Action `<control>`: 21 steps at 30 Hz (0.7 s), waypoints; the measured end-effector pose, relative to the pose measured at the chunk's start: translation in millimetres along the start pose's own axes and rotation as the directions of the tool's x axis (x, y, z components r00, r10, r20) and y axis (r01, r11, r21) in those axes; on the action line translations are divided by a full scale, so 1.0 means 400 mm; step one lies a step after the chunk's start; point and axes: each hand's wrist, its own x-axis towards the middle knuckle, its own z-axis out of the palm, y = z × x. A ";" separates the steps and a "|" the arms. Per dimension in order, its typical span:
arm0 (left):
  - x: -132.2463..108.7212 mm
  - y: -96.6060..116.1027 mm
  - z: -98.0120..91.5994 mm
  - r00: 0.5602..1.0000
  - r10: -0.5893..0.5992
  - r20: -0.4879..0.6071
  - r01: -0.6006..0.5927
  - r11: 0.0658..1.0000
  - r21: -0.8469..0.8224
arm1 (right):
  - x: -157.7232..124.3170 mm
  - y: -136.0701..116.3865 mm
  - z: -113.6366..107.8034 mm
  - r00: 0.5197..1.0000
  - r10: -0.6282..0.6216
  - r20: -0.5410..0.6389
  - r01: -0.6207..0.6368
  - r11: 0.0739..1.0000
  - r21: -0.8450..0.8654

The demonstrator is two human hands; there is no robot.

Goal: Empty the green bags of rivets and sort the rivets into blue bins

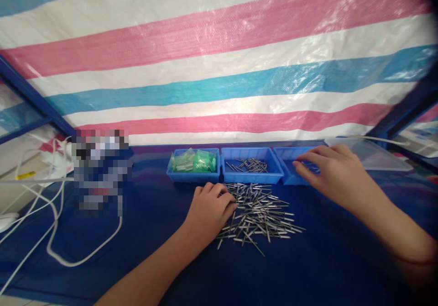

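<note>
A loose pile of thin metal pins that look like blind rivets (262,214) lies on the dark blue table. At the pile's left edge, my left hand (210,208) rests with its fingers curled and thumb drawn in; whatever is between the fingertips is hidden. My right hand (333,171) hovers over the right blue bin (282,160), thumb and fingers apart, with nothing visible in it. A few rivets show in that bin below the hand, which covers part of it. The middle blue bin (253,178) holds more rivets.
The left blue bin (194,177) contains green and clear plastic packets (203,161). A translucent plastic lid or tray (383,155) sits at the back right. White cables (54,214) loop across the left side, near a blurred-out area. Striped sheeting (219,59) hangs behind the table.
</note>
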 end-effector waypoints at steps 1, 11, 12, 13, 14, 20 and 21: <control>0.000 0.001 0.001 1.000 0.000 -0.008 0.000 1.000 -0.001 | 0.004 -0.020 -0.009 0.999 -0.030 -0.020 0.031 0.998 0.049; 0.007 -0.005 -0.005 0.988 0.091 -0.124 -0.115 0.972 -0.203 | -0.022 -0.263 -0.045 0.961 -0.249 0.123 0.126 0.787 0.605; 0.007 -0.002 -0.006 0.983 0.107 -0.147 -0.142 0.957 -0.252 | -0.026 -0.278 -0.040 0.955 -0.258 0.146 0.107 0.759 0.642; 0.007 0.002 -0.008 0.978 0.109 -0.175 -0.160 0.938 -0.307 | -0.029 -0.289 -0.034 0.952 -0.259 0.160 0.084 0.730 0.678; 0.006 0.006 -0.008 0.974 0.098 -0.206 -0.170 0.914 -0.369 | -0.032 -0.298 -0.029 0.952 -0.255 0.167 0.062 0.699 0.712; 0.001 0.033 -0.005 0.959 -0.050 -0.280 -0.162 0.715 -0.680 | -0.030 -0.313 -0.030 0.968 -0.185 0.170 -0.051 0.515 0.856; 0.001 0.036 -0.005 0.959 -0.083 -0.272 -0.138 0.700 -0.700 | -0.029 -0.314 -0.033 0.970 -0.174 0.172 -0.064 0.499 0.864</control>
